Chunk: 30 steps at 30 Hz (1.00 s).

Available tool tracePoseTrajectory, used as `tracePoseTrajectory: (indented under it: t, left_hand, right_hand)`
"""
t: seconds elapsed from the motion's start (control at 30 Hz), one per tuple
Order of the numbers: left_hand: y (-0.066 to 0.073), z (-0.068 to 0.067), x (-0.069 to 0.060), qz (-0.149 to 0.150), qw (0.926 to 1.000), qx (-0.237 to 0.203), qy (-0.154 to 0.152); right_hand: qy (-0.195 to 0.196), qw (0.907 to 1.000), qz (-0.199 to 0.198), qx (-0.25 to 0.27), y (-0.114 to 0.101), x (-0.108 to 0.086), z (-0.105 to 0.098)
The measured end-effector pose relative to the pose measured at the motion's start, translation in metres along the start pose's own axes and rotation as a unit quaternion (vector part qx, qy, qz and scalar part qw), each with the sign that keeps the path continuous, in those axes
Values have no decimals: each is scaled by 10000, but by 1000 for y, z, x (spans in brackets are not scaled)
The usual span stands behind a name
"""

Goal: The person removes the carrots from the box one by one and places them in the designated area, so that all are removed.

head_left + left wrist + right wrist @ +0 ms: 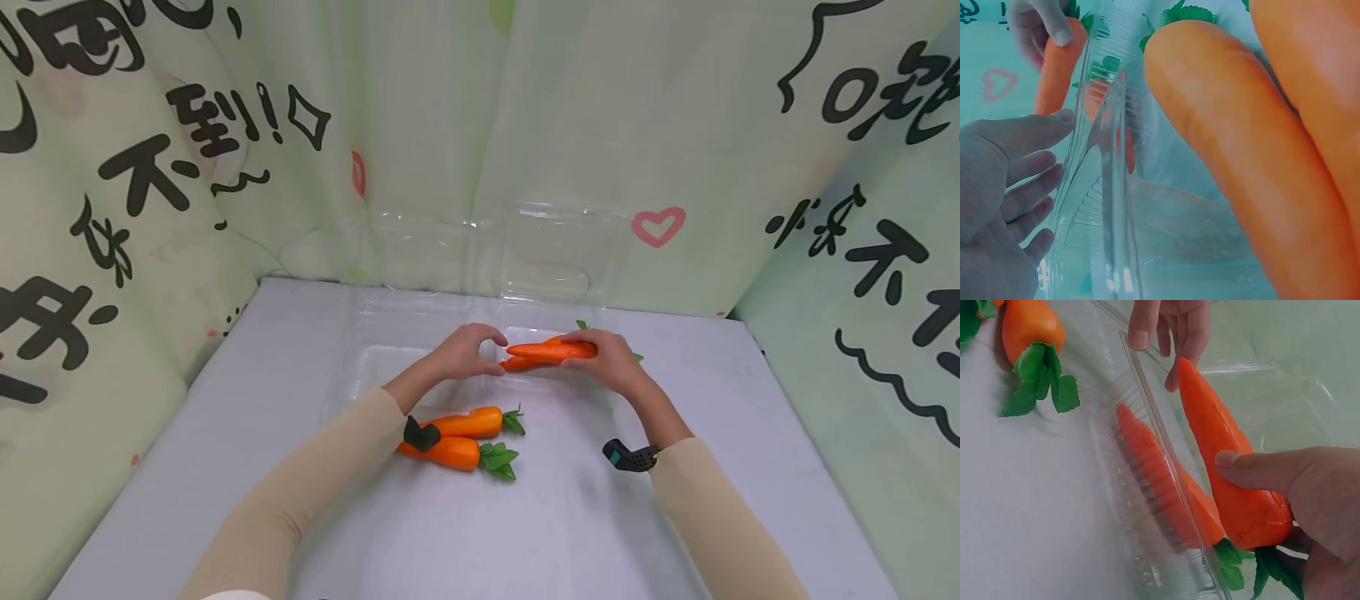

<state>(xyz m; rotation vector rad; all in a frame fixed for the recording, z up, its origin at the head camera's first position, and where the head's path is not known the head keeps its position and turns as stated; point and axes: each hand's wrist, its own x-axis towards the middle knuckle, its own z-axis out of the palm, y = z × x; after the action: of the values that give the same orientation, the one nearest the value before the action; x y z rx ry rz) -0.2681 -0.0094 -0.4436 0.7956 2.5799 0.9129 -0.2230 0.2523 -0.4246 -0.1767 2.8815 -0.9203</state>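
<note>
My right hand [609, 360] holds an orange toy carrot [1225, 437] near its leafy end, the thumb lying along its side. The carrot is tilted above a clear plastic box [1157, 415], its tip pointing left. Inside that box lies another carrot [1163, 481], seen through the clear wall. My left hand [461, 354] is at the box's left side near the held carrot's tip, its thumb and fingers apart. The left wrist view shows the left thumb [1041, 131] beside the box's rim; whether they touch, I cannot tell.
Two more carrots, one [480, 422] behind the other [453, 452], lie on the white table [540, 525], partly behind the left wrist. Another clear box [382, 367] stands to the left. Raised clear lids [555, 250] stand at the back before a printed curtain [427, 108].
</note>
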Motion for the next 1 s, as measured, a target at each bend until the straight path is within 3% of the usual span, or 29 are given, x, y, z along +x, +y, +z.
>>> tracePoseTrajectory:
  t: [0.3, 0.53, 0.73, 1.0]
  left_hand:
    - [1, 1, 0, 31, 10000, 31, -20]
    - [2, -1, 1, -19, 10000, 68, -33]
    - [1, -1, 1, -140, 9999, 55, -52]
    - [4, -1, 1, -108, 9999, 76, -69]
  right_hand:
    - [-106, 9995, -311, 27, -3, -31, -7]
    - [-716, 9954, -619, 174, 6, -53, 0]
    - [-988, 9936, -532, 149, 19, -62, 18]
    - [-841, 9960, -288, 41, 20, -66, 29]
